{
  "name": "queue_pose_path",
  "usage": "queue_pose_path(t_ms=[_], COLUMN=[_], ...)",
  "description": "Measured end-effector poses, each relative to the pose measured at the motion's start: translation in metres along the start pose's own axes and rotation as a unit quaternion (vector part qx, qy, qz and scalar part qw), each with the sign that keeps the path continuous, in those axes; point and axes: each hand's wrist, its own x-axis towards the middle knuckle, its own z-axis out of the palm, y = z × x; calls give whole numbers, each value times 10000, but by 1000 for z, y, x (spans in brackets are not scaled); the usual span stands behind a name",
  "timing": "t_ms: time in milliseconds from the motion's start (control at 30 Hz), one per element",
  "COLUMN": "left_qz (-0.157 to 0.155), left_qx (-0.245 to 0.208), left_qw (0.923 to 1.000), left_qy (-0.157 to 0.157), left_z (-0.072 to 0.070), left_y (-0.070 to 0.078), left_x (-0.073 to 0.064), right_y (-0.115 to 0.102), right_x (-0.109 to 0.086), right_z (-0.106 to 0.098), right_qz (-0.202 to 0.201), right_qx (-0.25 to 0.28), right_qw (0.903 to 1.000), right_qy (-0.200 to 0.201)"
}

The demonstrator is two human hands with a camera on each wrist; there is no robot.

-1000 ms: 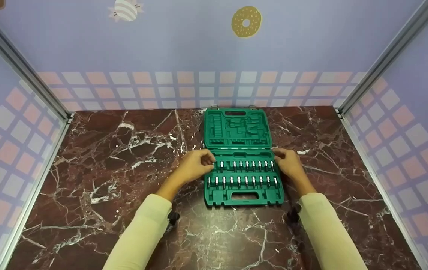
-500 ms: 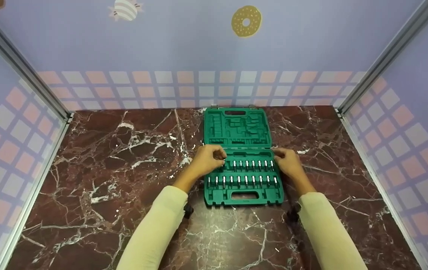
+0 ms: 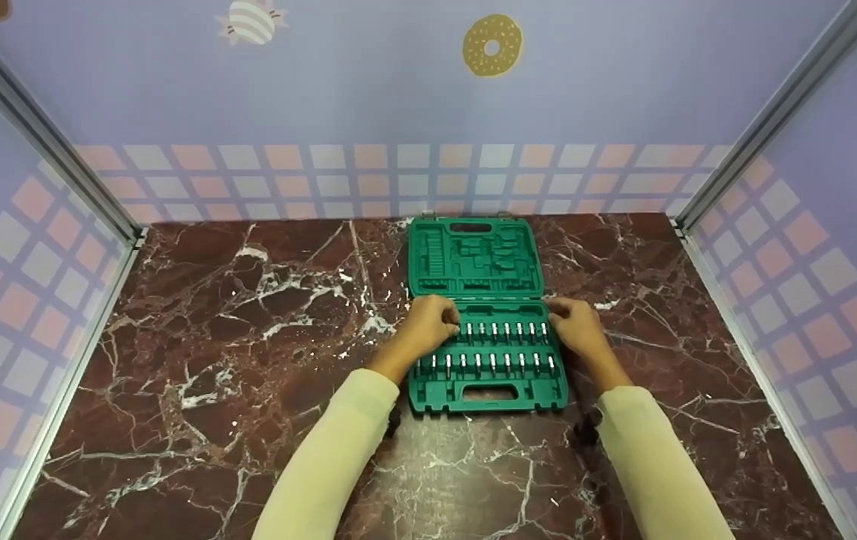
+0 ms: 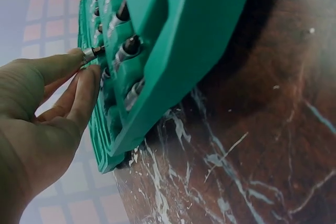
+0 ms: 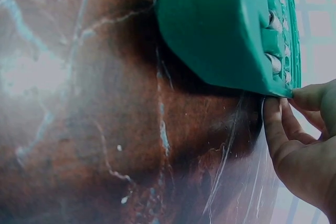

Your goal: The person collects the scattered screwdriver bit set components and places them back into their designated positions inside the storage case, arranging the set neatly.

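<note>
A green plastic tool case point(image 3: 436, 391) lies wide open, with two rows of metal bit sockets point(image 3: 507, 364) in its near half. Over the left part of the upper row, my left hand point(image 3: 428, 326) pinches a small silver bit socket point(image 4: 88, 54) between thumb and fingertips. Its dark tip points toward the case in the left wrist view. My right hand point(image 3: 577, 326) holds the case's right edge near the hinge, thumb on top and fingers against the side. The back of my left hand hides the left end of the upper row in the head view.
The case lid point(image 3: 477, 259) lies back toward the rear wall point(image 3: 368, 97) and has moulded recesses. A dark red marbled tabletop point(image 3: 248, 360) spreads around it, with side walls point(image 3: 796, 225) left and right.
My left hand has moved right from the case's left edge, over the upper row, and the leftmost bit socket there is now in its fingers. The right hand stays put.
</note>
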Motion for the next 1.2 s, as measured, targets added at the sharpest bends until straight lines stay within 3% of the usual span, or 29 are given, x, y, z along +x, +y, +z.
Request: queue_pose_path(t_ms=[233, 400, 867, 1200], left_qz=[42, -73, -242, -742], left_qx=[563, 602, 314, -349], left_qw=[9984, 9982, 9981, 9934], left_qy=[20, -38, 478, 796], left_z=[4, 6, 9, 12], left_y=[1, 2, -3, -3], left_x=[3, 4, 10, 11], right_y=[0, 0, -2, 0], right_x=[1, 1, 1, 0], right_z=[0, 0, 1, 2], right_qz=[73, 59, -86, 17], right_qx=[103, 104, 15, -28], right_qw=[9999, 9999, 9998, 9998], right_qy=[-8, 28, 205, 183])
